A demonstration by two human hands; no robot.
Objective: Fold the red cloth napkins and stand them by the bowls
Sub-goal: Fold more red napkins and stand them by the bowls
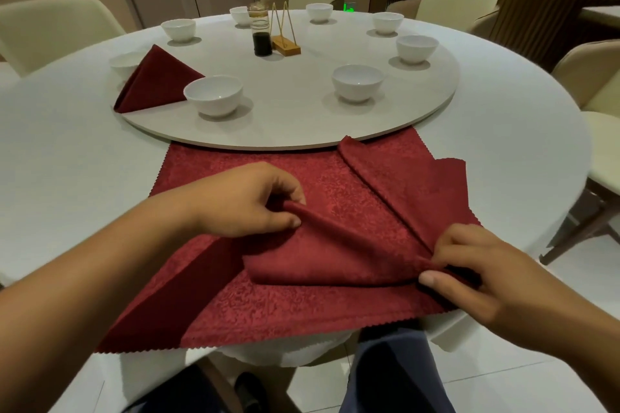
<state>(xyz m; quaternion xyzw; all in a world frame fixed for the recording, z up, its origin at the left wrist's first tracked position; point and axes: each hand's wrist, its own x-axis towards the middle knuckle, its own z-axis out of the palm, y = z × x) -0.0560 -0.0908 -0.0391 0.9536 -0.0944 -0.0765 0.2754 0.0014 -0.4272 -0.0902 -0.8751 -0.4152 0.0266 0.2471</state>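
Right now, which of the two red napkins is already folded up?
The folded napkin on the turntable's left side, a triangle beside a white bowl. The other napkin lies spread, pinched by left hand and right hand.

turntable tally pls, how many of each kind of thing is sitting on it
white bowls: 8 (one partly hidden behind the napkin)
folded red napkin: 1
glass jar of dark liquid: 1
wooden stand with a gold wire frame: 1
total: 11
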